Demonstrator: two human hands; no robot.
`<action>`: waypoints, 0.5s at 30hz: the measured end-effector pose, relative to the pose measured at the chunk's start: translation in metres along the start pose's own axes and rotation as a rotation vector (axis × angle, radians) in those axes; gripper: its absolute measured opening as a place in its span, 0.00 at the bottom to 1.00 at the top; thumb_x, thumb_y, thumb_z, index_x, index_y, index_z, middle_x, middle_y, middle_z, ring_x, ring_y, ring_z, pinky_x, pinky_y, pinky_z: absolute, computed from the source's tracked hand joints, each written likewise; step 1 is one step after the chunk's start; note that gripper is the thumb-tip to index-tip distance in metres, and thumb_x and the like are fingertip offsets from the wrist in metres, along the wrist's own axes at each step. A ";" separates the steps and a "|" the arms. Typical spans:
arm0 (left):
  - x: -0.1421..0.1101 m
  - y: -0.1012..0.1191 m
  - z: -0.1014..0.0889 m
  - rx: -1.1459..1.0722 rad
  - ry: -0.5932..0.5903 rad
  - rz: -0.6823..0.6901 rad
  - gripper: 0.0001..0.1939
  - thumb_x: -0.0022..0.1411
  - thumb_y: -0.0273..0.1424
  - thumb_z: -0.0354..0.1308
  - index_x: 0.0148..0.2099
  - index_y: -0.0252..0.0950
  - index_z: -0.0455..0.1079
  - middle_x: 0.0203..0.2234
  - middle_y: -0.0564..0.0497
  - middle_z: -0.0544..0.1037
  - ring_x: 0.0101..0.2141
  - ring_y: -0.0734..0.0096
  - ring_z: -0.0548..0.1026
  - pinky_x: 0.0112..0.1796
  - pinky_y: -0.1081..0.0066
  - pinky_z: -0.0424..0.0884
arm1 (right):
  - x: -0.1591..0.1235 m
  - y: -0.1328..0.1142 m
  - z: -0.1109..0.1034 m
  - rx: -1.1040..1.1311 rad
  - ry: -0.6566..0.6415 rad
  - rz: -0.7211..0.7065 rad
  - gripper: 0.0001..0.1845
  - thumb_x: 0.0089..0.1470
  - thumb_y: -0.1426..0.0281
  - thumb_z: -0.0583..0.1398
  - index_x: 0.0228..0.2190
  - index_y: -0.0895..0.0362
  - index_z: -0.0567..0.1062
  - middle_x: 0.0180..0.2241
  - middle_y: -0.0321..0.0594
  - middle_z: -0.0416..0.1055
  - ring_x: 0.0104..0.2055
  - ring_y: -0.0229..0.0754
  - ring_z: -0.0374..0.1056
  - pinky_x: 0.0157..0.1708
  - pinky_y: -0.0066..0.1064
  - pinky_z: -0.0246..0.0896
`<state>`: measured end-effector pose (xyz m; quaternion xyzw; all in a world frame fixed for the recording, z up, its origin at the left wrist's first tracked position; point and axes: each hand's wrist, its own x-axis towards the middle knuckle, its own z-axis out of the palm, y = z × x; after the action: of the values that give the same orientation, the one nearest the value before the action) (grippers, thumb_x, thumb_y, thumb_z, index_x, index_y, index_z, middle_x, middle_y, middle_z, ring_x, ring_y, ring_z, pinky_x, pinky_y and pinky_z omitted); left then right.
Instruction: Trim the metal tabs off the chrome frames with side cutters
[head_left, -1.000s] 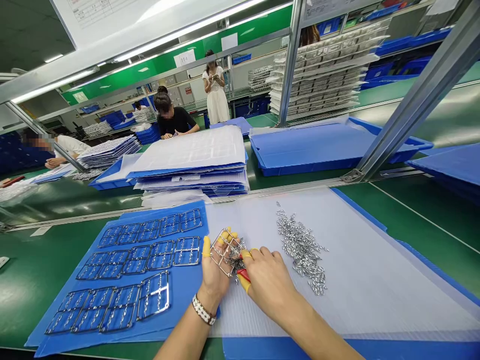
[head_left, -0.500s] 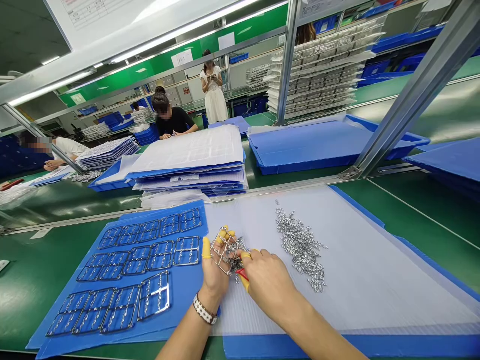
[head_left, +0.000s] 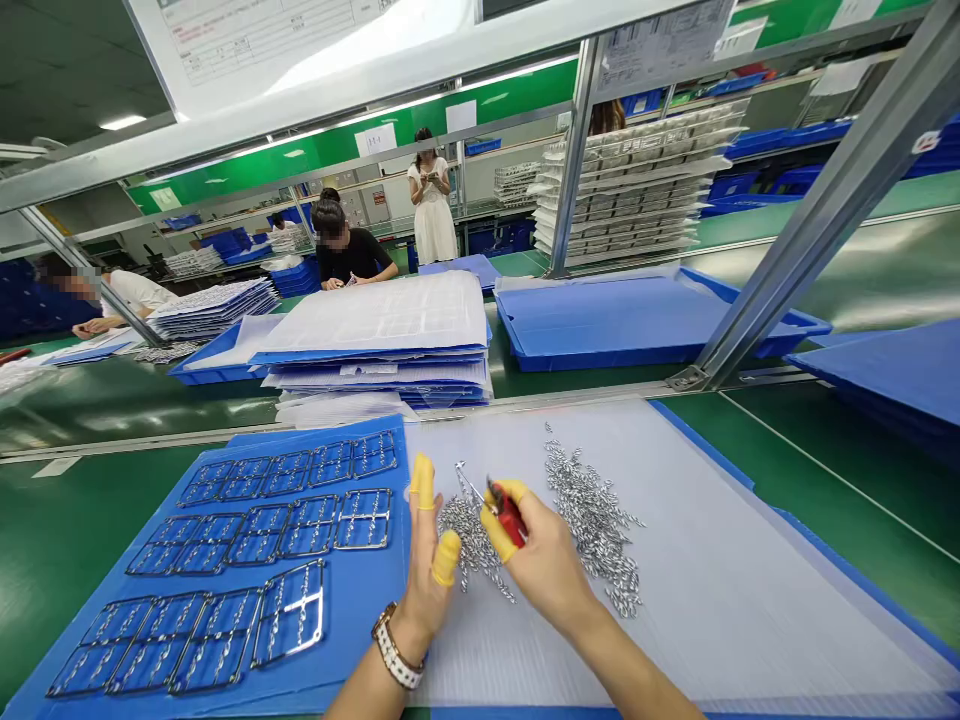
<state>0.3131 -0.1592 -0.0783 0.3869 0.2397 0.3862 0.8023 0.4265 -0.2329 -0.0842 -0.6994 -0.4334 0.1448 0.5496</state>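
My left hand (head_left: pixel 427 565) is open, its fingers stretched upward, with yellow finger covers on fingertip and thumb. Nothing shows in its palm. My right hand (head_left: pixel 544 565), also in yellow covers, is closed around red-handled pliers (head_left: pixel 512 518). A thin metal piece (head_left: pixel 470 483), apparently a wire frame seen edge-on, sticks out from the right fingertips toward the left hand. Below and between the hands lies a small pile of silvery twisted pieces (head_left: pixel 469 535) on the translucent white sheet (head_left: pixel 720 560). A larger pile of the same pieces (head_left: pixel 592 515) lies right of the right hand.
Dark metal frames (head_left: pixel 289 615) with small chain pieces lie in three rows on a blue sheet (head_left: pixel 367 620) at left. Stacked sheets (head_left: pixel 375 315) and a blue tray (head_left: pixel 607 320) stand beyond. A metal post (head_left: pixel 810 200) slants at right. Several people are at work behind.
My left hand has let go of the wire frame and opened upright. My right hand has moved slightly up and right with the pliers, the thin metal piece now at its fingertips. The view has shifted.
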 end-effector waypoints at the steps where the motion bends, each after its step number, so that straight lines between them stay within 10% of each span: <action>1: 0.004 -0.002 -0.002 -0.060 0.009 -0.028 0.29 0.55 0.31 0.61 0.59 0.47 0.62 0.63 0.53 0.54 0.63 0.58 0.48 0.57 0.64 0.52 | -0.005 0.001 0.002 -0.113 0.001 -0.151 0.09 0.53 0.73 0.52 0.38 0.56 0.67 0.33 0.41 0.70 0.33 0.40 0.65 0.35 0.34 0.61; 6: 0.024 -0.012 -0.012 -0.325 -0.164 -0.425 0.33 0.59 0.52 0.48 0.61 0.42 0.56 0.50 0.42 0.71 0.49 0.51 0.70 0.50 0.51 0.62 | -0.026 0.001 0.023 -0.518 -0.147 -0.692 0.14 0.55 0.80 0.48 0.37 0.57 0.69 0.33 0.43 0.70 0.36 0.42 0.64 0.42 0.39 0.60; 15: 0.031 -0.007 -0.016 -0.418 -0.111 -0.475 0.32 0.60 0.48 0.48 0.61 0.36 0.58 0.41 0.41 0.76 0.39 0.55 0.75 0.44 0.58 0.65 | -0.022 -0.010 0.003 -0.517 -0.323 -0.431 0.21 0.47 0.73 0.57 0.45 0.57 0.66 0.42 0.46 0.69 0.46 0.48 0.63 0.46 0.40 0.60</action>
<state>0.3237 -0.1305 -0.0961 0.1673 0.1948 0.2072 0.9440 0.4069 -0.2476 -0.0822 -0.6760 -0.6741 0.0200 0.2970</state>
